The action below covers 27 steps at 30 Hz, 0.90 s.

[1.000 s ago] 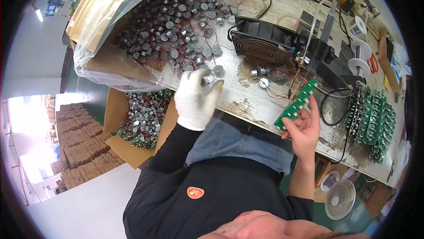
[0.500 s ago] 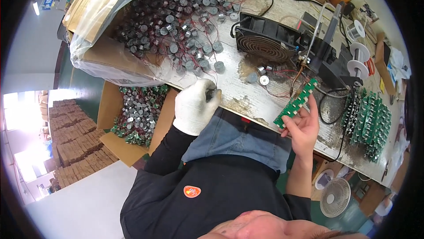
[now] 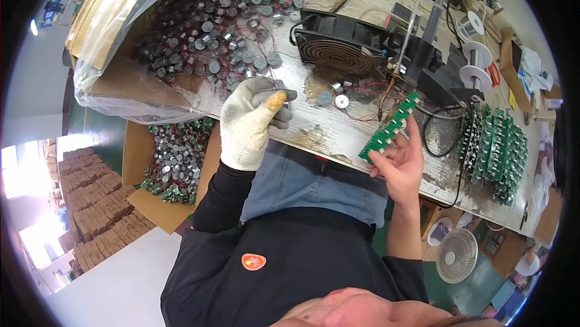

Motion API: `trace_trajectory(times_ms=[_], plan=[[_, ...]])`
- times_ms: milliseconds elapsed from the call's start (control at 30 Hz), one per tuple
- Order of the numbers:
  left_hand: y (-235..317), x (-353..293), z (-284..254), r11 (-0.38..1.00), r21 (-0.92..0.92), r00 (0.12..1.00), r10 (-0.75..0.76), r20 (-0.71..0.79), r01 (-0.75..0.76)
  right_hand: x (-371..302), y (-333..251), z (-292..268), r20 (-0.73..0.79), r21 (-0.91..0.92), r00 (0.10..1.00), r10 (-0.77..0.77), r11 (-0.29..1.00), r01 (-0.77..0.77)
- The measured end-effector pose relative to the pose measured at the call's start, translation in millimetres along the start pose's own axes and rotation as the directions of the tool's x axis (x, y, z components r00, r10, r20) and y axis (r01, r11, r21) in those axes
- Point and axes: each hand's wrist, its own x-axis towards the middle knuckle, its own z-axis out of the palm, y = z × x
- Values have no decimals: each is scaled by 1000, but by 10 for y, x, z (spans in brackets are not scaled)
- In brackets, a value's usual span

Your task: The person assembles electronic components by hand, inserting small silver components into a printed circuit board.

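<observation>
My left hand (image 3: 249, 123), in a white glove with dirty grey and yellow fingertips, is raised over the table's front edge beside the heap of small round metal motors (image 3: 238, 43) with red wires. Its thumb and fingers are pinched together; whatever is between them is too small to make out. My bare right hand (image 3: 400, 161) grips the lower end of a long green circuit board (image 3: 389, 128) dotted with pale parts. The board is tilted, its upper end close to the soldering tip (image 3: 380, 115) of a bench stand. Two or three loose motors (image 3: 341, 101) lie between my hands.
A black fan (image 3: 338, 49) stands behind the loose motors. Wire spools (image 3: 476, 76) are at the right, above rows of green boards (image 3: 495, 152). Below left, an open carton (image 3: 142, 152) holds motors with boards. A plastic-lined box (image 3: 130, 85) borders the heap.
My left hand has risen and turned, its fingers now pointing right near the heap. The view has shifted slightly; my right hand still holds the board near the soldering tip.
</observation>
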Motion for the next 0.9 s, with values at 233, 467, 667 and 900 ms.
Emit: trace_trajectory(times_ms=[233, 467, 667, 900], plan=[[-121, -160, 322, 976, 62, 960, -214, 179, 207, -2, 18, -23, 36, 24, 999, -6, 1000, 5], [-199, -264, 557, 893, 449, 975, -74, 208, -28, -14, 15, -15, 3, 26, 1000, 14, 1000, -14], [-293, -239, 640, 897, 443, 959, -123, 254, -2, -20, 0, 6, 14, 60, 1000, 5, 998, -6], [-278, -150, 758, 912, 330, 895, -341, 287, 242, -23, -14, -11, 44, 110, 999, 27, 993, -32]])
